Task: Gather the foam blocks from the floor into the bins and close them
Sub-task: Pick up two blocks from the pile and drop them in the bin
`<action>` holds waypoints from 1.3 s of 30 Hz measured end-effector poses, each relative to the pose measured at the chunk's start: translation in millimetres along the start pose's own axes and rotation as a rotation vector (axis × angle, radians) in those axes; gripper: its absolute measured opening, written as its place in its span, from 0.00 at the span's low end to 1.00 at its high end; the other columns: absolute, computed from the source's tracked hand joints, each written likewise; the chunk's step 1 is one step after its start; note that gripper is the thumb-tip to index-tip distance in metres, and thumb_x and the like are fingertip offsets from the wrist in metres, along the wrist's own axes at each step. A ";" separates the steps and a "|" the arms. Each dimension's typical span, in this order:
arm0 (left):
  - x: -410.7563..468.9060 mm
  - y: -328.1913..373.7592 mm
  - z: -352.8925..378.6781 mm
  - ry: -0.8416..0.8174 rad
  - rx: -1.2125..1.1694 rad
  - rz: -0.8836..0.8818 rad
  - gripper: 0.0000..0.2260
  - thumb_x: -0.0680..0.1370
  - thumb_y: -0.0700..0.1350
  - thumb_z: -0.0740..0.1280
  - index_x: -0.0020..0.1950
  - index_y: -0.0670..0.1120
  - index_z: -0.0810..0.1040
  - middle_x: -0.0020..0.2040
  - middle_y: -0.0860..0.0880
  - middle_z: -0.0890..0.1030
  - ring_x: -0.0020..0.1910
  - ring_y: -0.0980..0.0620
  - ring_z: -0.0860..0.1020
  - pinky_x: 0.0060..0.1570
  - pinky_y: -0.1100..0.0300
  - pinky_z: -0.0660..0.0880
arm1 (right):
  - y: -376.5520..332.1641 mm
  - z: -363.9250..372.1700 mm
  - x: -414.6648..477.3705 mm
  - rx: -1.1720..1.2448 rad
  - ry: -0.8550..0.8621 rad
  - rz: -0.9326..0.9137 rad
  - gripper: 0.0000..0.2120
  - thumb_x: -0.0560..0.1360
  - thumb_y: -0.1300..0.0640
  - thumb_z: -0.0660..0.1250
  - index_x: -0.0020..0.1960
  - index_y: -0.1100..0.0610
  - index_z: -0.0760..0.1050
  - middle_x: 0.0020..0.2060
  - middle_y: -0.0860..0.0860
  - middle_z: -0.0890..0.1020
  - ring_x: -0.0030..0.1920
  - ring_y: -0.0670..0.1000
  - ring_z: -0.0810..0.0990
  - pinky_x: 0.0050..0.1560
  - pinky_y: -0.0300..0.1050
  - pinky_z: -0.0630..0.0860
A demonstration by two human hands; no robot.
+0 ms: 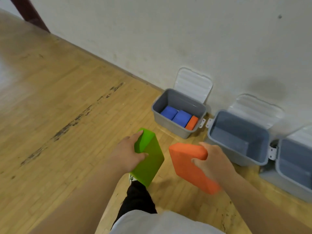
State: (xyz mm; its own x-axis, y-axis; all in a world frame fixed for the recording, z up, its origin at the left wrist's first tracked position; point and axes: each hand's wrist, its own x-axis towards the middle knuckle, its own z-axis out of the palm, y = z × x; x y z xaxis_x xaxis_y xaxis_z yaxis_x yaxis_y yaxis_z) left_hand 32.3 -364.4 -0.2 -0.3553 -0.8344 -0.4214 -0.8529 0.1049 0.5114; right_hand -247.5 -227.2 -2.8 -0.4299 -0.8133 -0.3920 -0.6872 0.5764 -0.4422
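Clearly light and slightly squashy, the green rectangular foam block and orange rectangular foam block hang above the wooden floor, left hand and right hand each gripping one by its end, near the open grey plastic bins.

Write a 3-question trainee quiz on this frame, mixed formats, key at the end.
1. True or false: the left hand grips the green block.
2. Pick one. The leftmost bin in view holds: A) two blue blocks and one orange block; B) three green blocks; C) nothing.
3. Fill in: the right hand grips the right-hand block, whose colour is ___.

Key: 1 true; 2 A; 3 orange.
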 end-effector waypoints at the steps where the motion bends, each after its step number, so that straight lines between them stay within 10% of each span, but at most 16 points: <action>1: 18.9 2.2 -4.5 -0.007 0.018 0.010 0.42 0.75 0.59 0.73 0.82 0.65 0.52 0.67 0.50 0.71 0.60 0.46 0.75 0.58 0.48 0.77 | -2.5 -1.1 13.4 0.010 0.002 0.007 0.36 0.72 0.41 0.75 0.76 0.48 0.68 0.66 0.51 0.74 0.56 0.50 0.76 0.58 0.46 0.73; 18: 412.3 95.2 -133.4 -0.213 0.295 0.293 0.40 0.74 0.58 0.74 0.81 0.64 0.57 0.67 0.51 0.64 0.61 0.45 0.76 0.59 0.54 0.73 | -84.5 -59.5 295.8 0.287 0.133 0.461 0.35 0.73 0.41 0.72 0.77 0.43 0.63 0.68 0.52 0.70 0.54 0.52 0.73 0.59 0.53 0.74; 30: 616.1 139.3 -101.4 -0.302 0.265 0.168 0.37 0.76 0.56 0.73 0.81 0.65 0.58 0.68 0.55 0.64 0.57 0.50 0.74 0.55 0.53 0.75 | -29.7 -77.5 540.4 0.246 -0.105 0.569 0.36 0.71 0.41 0.74 0.75 0.44 0.64 0.66 0.56 0.67 0.62 0.61 0.75 0.65 0.58 0.74; 35: 710.4 129.3 -52.8 -0.408 0.279 0.173 0.37 0.76 0.55 0.73 0.80 0.67 0.57 0.65 0.59 0.63 0.57 0.51 0.75 0.55 0.52 0.77 | 86.1 61.1 679.0 0.197 -0.240 0.649 0.37 0.70 0.28 0.66 0.74 0.31 0.53 0.58 0.54 0.72 0.50 0.64 0.72 0.56 0.65 0.79; 39: 790.3 122.2 11.0 -0.565 0.267 0.222 0.37 0.75 0.54 0.74 0.79 0.67 0.60 0.65 0.60 0.64 0.59 0.53 0.75 0.58 0.51 0.77 | 67.2 52.9 684.7 0.238 -0.214 0.816 0.38 0.75 0.46 0.67 0.80 0.43 0.55 0.65 0.61 0.71 0.63 0.62 0.74 0.59 0.52 0.76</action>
State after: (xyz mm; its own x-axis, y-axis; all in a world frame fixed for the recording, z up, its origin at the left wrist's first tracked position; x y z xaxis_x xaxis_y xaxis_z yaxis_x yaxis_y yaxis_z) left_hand -356.9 -1005.0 -279.0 -0.6178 -0.3729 -0.6923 -0.7758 0.4331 0.4589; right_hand -557.1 -741.1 -343.7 -0.5983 -0.1216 -0.7920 -0.0622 0.9925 -0.1053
